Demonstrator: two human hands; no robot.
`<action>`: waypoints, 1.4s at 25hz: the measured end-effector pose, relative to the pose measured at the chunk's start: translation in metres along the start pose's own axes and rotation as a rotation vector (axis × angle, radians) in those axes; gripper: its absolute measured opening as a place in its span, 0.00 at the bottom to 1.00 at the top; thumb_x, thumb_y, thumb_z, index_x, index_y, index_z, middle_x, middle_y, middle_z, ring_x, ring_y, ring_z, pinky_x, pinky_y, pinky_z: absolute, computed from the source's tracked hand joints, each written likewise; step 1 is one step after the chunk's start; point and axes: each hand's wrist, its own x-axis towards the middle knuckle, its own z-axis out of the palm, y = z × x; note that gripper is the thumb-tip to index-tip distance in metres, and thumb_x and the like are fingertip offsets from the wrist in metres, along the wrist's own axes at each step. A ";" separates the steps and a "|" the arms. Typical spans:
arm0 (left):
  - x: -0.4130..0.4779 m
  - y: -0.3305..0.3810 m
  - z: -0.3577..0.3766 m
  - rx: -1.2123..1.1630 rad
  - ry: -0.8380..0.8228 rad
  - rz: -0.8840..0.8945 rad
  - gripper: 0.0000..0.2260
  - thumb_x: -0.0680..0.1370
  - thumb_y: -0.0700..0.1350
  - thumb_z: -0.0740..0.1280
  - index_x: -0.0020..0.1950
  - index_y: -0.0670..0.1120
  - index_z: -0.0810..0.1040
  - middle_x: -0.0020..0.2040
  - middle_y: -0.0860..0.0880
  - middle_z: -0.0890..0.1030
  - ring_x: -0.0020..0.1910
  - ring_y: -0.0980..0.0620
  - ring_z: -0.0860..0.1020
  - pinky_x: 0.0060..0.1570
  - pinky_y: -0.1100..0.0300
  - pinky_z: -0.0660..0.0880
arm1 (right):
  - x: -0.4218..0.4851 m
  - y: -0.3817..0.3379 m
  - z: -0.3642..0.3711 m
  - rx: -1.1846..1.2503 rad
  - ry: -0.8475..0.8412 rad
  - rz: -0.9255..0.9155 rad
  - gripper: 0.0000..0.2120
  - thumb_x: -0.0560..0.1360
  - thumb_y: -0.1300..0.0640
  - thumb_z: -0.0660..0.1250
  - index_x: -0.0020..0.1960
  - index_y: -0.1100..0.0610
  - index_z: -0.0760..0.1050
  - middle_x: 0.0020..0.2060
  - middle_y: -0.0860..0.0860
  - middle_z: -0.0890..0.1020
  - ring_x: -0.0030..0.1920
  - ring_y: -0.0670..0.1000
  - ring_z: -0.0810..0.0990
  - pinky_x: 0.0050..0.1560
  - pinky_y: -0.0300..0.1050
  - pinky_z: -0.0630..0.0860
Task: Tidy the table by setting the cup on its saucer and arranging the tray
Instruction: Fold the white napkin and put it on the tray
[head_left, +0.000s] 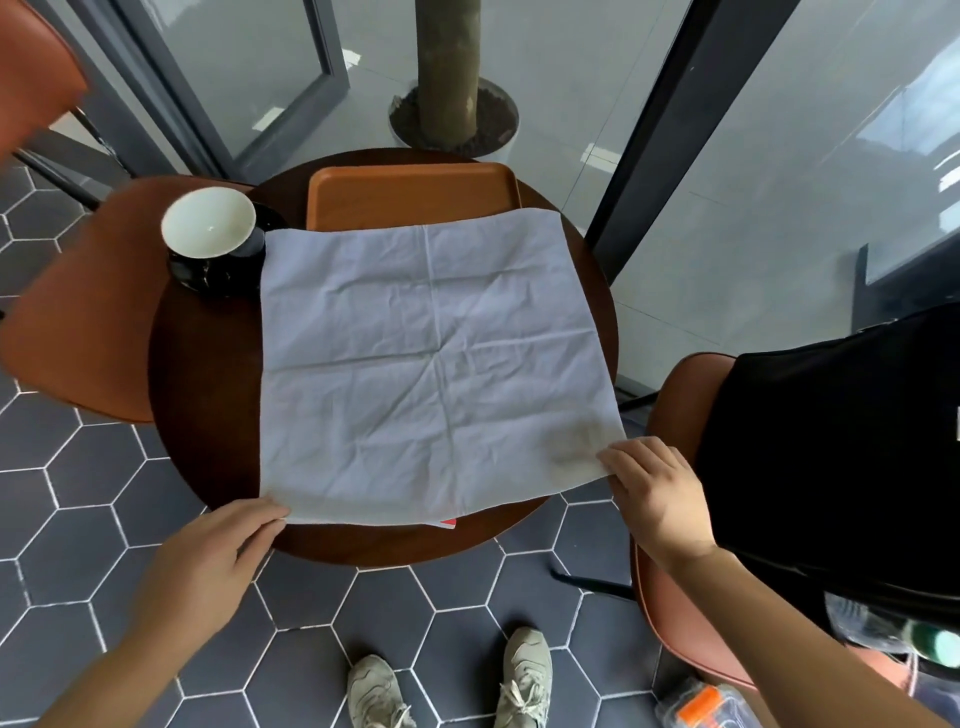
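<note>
A pale blue-grey cloth (426, 364) lies spread flat over most of the round dark wooden table (208, 405). My left hand (218, 561) pinches its near left corner and my right hand (657, 493) pinches its near right corner. A black cup with a white inside (209, 223) stands at the table's far left on a black saucer (208, 283). The orange-brown tray (410, 195) sits at the far edge, its near part covered by the cloth. A small red and white thing (448, 523) peeks out under the cloth's near edge.
Brown chairs stand at the left (83, 322) and right (675, 519); a black bag (831, 457) rests on the right one. A potted tree trunk (452, 98) and glass walls lie beyond the table. An orange packet (701, 704) lies on the tiled floor.
</note>
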 end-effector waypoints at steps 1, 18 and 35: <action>-0.001 0.002 -0.002 -0.023 0.011 -0.038 0.05 0.78 0.41 0.72 0.51 0.49 0.85 0.49 0.55 0.85 0.39 0.48 0.83 0.46 0.64 0.76 | -0.001 0.004 -0.004 0.018 0.020 -0.010 0.08 0.71 0.66 0.68 0.49 0.60 0.83 0.45 0.52 0.84 0.44 0.60 0.82 0.40 0.52 0.76; -0.006 0.042 -0.059 -0.195 0.279 -0.258 0.08 0.77 0.43 0.71 0.49 0.57 0.83 0.40 0.62 0.82 0.45 0.74 0.74 0.43 0.82 0.64 | 0.035 -0.003 -0.072 0.454 0.040 0.121 0.09 0.77 0.56 0.64 0.54 0.58 0.79 0.46 0.49 0.84 0.44 0.51 0.84 0.45 0.38 0.77; 0.126 0.024 -0.050 -0.444 0.469 -0.438 0.04 0.78 0.46 0.71 0.50 0.53 0.84 0.44 0.56 0.83 0.44 0.66 0.79 0.43 0.74 0.72 | 0.186 0.017 -0.029 0.390 -0.078 0.307 0.05 0.81 0.54 0.65 0.53 0.53 0.78 0.43 0.47 0.81 0.41 0.51 0.78 0.36 0.38 0.70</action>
